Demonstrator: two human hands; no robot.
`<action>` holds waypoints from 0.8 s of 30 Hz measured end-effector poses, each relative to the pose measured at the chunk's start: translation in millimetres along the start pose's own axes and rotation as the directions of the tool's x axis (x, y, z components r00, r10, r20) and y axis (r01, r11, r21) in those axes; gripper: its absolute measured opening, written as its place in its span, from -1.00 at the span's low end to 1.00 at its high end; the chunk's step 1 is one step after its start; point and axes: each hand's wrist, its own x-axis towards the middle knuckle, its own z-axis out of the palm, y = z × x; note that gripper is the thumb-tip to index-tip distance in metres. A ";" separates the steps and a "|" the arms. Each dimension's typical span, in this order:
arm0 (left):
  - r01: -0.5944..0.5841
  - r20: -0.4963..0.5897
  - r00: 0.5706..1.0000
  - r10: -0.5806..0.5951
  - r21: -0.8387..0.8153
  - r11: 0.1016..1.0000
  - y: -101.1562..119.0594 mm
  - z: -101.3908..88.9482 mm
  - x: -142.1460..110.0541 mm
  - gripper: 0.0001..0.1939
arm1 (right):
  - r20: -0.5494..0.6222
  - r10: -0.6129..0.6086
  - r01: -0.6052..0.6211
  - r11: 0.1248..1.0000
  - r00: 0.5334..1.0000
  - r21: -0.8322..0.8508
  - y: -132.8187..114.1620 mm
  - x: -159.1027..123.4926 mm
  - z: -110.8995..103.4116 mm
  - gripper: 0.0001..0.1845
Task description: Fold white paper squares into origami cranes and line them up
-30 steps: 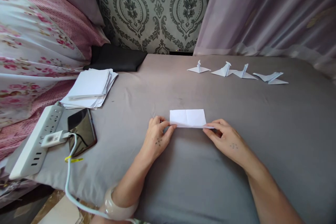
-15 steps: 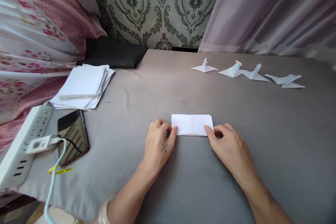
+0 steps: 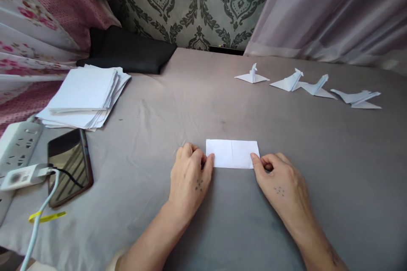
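A white sheet of paper (image 3: 233,153), folded into a small rectangle with a crease down its middle, lies in front of me. My left hand (image 3: 193,178) pinches its left end, thumb on top and fingers curled at the edge. At the right end my right hand (image 3: 279,186) pinches the paper the same way, the thumb over the lower corner. The undersides of both hands' fingers are partly hidden. Farther back on the right stand several folded paper birds, among them a small upright one (image 3: 253,76) and a flatter one (image 3: 359,98).
A stack of white paper (image 3: 83,89) sits at the left, before a black folded cloth or bag (image 3: 136,51). Nearer me are a phone (image 3: 70,165), a power strip (image 3: 20,144) with a plugged charger (image 3: 23,177), and a white cable with a yellow tie (image 3: 47,217). Grey fabric covers the surface.
The view has shifted a little, so the stack and phone sit farther left in it. Both hands keep their pinch on the folded paper, whose top layers now look more evenly aligned at the right.
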 end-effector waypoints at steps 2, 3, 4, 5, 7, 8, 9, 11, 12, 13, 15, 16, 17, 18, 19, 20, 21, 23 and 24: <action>-0.001 -0.001 1.000 0.001 0.011 1.000 -0.2 0.2 -0.2 -0.70 | -0.001 0.007 -0.007 1.000 1.000 -0.001 0.6 0.0 0.6 -0.57; -0.002 -0.001 1.000 0.002 0.015 1.000 -0.3 0.2 -0.4 -0.70 | -0.003 0.008 -0.008 1.000 1.000 -0.003 0.9 0.0 1.1 -0.57; -0.003 -0.002 1.000 0.003 0.019 1.000 -0.4 0.2 -0.6 -0.70 | -0.005 0.006 -0.006 1.000 1.000 -0.005 1.3 0.1 1.5 -0.57; -0.007 -0.001 1.000 0.007 0.022 1.000 -0.5 0.2 -0.8 -0.70 | -0.005 0.001 -0.001 1.000 1.000 -0.006 1.6 0.1 2.0 -0.57; -0.020 -0.002 1.000 0.020 0.025 0.999 -0.6 0.2 -1.1 -0.70 | -0.001 0.001 -0.001 1.000 1.000 -0.008 2.0 0.1 2.7 -0.57; -0.027 -0.004 1.000 0.028 0.026 0.999 -0.6 0.2 -1.2 -0.70 | 0.002 0.002 -0.002 1.000 1.000 -0.011 2.0 0.1 2.8 -0.57; -0.034 -0.006 0.999 0.035 0.028 0.999 -0.6 0.1 -1.2 -0.70 | 0.006 0.003 -0.002 1.000 1.000 -0.014 1.9 0.1 2.9 -0.57; -0.045 -0.008 0.999 0.045 0.034 0.998 -0.5 -0.3 -0.9 -0.70 | 0.008 0.000 0.001 1.000 1.000 -0.018 1.6 -0.1 2.7 -0.57; -0.045 -0.010 0.999 0.046 0.040 0.998 -0.4 -0.5 -0.7 -0.70 | 0.007 -0.003 0.003 1.000 1.000 -0.021 1.4 -0.2 2.5 -0.57; -0.045 -0.012 0.999 0.046 0.044 0.998 -0.3 -0.7 -0.6 -0.70 | 0.005 -0.005 0.005 1.000 1.000 -0.023 1.3 -0.4 2.2 -0.57; -0.050 -0.014 0.999 0.051 0.049 0.998 -0.3 -0.9 -0.4 -0.70 | 0.003 -0.001 0.002 1.000 1.000 -0.030 1.4 -0.6 1.9 -0.57; -0.053 -0.015 0.998 0.054 0.049 0.997 -0.4 -0.8 -0.4 -0.70 | 0.005 0.001 -0.001 0.999 1.000 -0.035 1.6 -0.6 1.8 -0.56; -0.056 -0.016 0.998 0.057 0.049 0.997 -0.6 -0.6 -0.4 -0.70 | 0.009 0.004 -0.003 0.999 1.000 -0.042 1.9 -0.5 1.8 -0.56; -0.060 -0.015 0.998 0.061 0.049 0.997 -0.9 -0.3 -0.4 -0.70 | 0.014 0.005 -0.004 0.999 1.000 -0.049 2.2 -0.3 2.0 -0.56; -0.065 -0.015 0.998 0.065 0.050 0.997 -1.4 0.1 -0.4 -0.71 | 0.019 0.004 -0.003 0.998 1.000 -0.057 2.5 -0.1 2.1 -0.57; -0.070 -0.016 0.997 0.071 0.053 0.996 -2.0 0.5 -0.4 -0.71 | 0.024 0.000 0.001 0.998 1.000 -0.066 2.6 0.2 2.3 -0.57; -0.076 -0.020 0.997 0.077 0.059 0.995 -2.6 0.9 -0.4 -0.71 | 0.026 -0.005 0.007 0.997 1.000 -0.074 2.6 0.5 2.5 -0.58; -0.095 -0.028 0.995 0.097 0.074 0.993 -4.0 1.6 -0.5 -0.70 | 0.030 -0.017 0.019 0.996 0.999 -0.083 2.3 0.9 2.5 -0.59; -0.105 -0.031 0.994 0.108 0.083 0.991 -4.5 1.8 -0.5 -0.70 | 0.032 -0.019 0.022 0.996 0.999 -0.085 2.1 0.9 2.4 -0.58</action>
